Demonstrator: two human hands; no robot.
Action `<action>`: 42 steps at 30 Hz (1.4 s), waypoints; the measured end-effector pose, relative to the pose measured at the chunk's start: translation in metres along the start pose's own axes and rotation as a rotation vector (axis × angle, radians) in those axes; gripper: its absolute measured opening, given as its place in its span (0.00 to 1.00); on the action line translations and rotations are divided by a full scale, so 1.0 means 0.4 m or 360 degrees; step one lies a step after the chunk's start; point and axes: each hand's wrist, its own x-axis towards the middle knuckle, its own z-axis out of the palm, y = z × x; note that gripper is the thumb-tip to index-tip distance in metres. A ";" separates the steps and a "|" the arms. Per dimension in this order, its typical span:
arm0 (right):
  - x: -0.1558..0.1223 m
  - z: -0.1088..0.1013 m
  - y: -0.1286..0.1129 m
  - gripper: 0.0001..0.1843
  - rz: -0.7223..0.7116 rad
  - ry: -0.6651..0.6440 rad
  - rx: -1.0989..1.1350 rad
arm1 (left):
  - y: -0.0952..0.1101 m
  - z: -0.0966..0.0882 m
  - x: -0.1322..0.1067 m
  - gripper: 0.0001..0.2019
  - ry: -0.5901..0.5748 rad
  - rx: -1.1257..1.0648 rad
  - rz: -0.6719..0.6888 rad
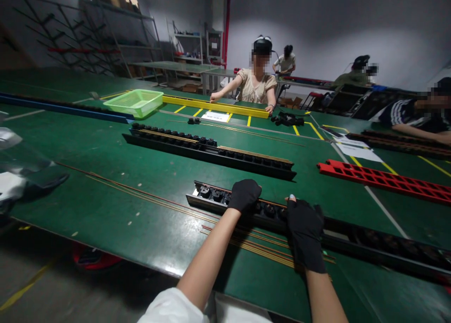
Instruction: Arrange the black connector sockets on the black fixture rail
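both gloved hands, left hand [244, 194] and right hand [303, 229], are pressing apart on the long black tray [369, 245] holding little black sockets [215, 195].

Gloves: I see my left hand [244, 195] and right hand [305, 233] in black knit cloth, matt.
Black strip [352, 240]: looks like hard plastic with a dull sheen, sockets moulded in.
Thin rods [148, 196]: coppery metal, smooth, faintly shiny.
Table [105, 158]: green mat top, smooth, with soft glare from the lamps.
Basket [136, 102]: light green plastic mesh, slightly glossy.
Red rail [384, 179]: bright red plastic, perforated, satin.
Sheets [359, 151]: white paper, matt.
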 end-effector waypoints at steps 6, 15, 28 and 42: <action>0.000 0.001 0.036 0.26 0.0080 -0.0128 -0.0148 | -0.001 0.000 0.000 0.21 -0.0018 0.0034 0.0028; 0.004 -0.007 0.038 0.27 0.0016 -0.0174 -0.0147 | -0.001 0.002 0.001 0.21 -0.0011 0.0046 0.0042; -0.015 0.037 0.023 0.21 -0.0053 0.0079 0.0171 | -0.001 0.006 0.004 0.20 0.0029 0.0033 0.0020; -0.001 0.033 -0.001 0.21 0.0042 0.0105 0.0330 | 0.002 -0.013 -0.012 0.14 -0.0004 0.0065 0.0096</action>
